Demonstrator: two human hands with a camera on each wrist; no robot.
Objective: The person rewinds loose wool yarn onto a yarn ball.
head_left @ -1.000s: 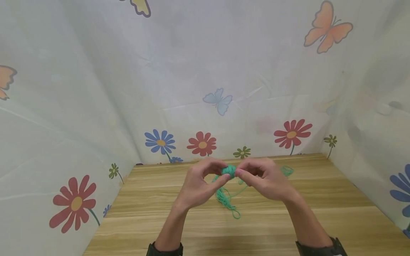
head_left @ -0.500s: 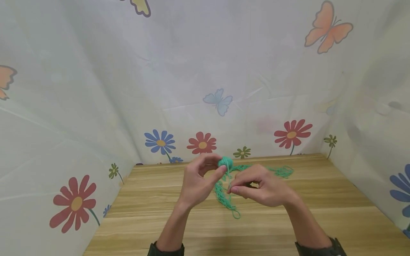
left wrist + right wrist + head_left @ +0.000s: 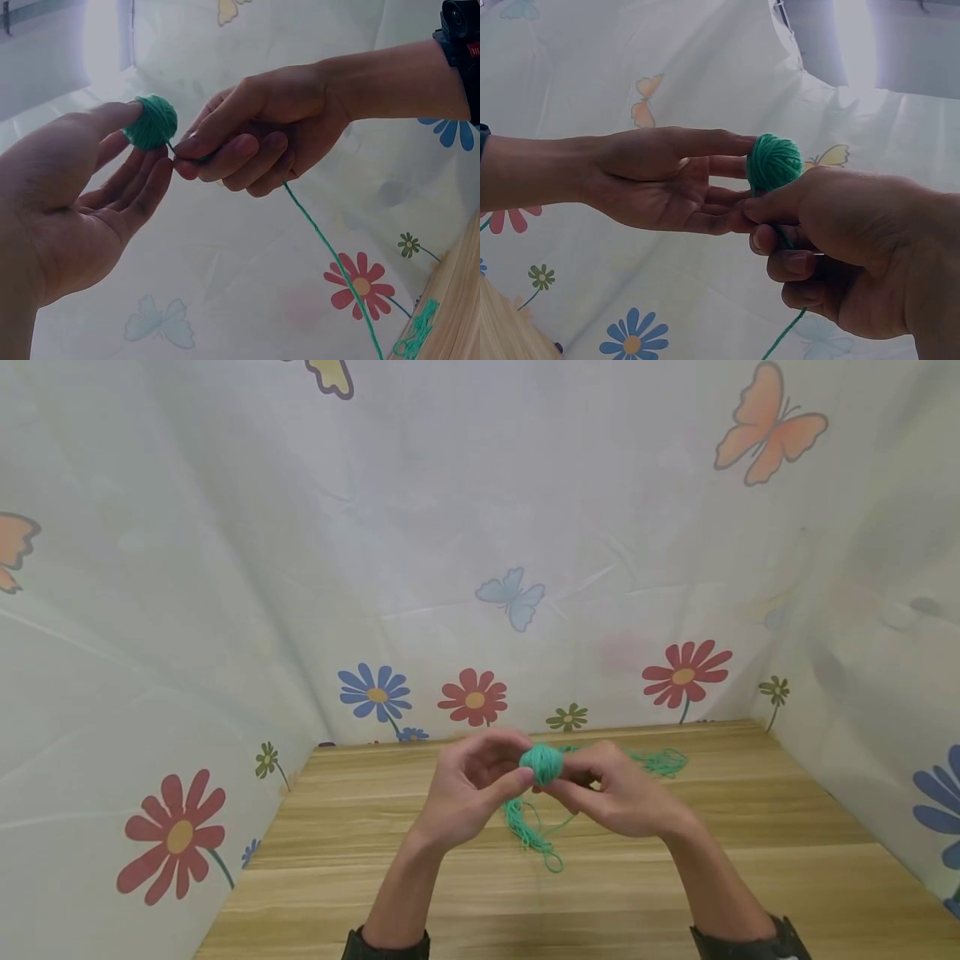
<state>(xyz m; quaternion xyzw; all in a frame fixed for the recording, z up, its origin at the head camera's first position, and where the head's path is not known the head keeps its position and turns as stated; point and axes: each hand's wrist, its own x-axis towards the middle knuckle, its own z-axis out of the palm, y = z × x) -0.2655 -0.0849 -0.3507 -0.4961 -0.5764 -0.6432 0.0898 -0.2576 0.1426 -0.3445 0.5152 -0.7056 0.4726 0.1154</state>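
A small ball of green yarn [image 3: 542,764] is held up above the table between both hands. My left hand [image 3: 467,789] holds it at the fingertips, thumb on the near side and fingers behind. Close against its right side, my right hand [image 3: 618,793] pinches the yarn strand between thumb and forefinger. In the left wrist view a short bit of strand runs from the ball [image 3: 152,122] into those fingertips. The strand [image 3: 330,244] passes through the curled right fingers and hangs down below them. The right wrist view shows the ball [image 3: 774,163] wound in several directions.
Loose green yarn [image 3: 531,835] lies in a tangled bundle on the wooden table [image 3: 360,860] below the hands. More loops of yarn [image 3: 663,762] lie farther back to the right. A white curtain [image 3: 420,527] with flowers and butterflies encloses the table at the back and sides.
The right hand went from the ball down below it, drawing the strand, then came back up beside the ball. The ball rose slightly, then dropped and shifted right in the left fingers.
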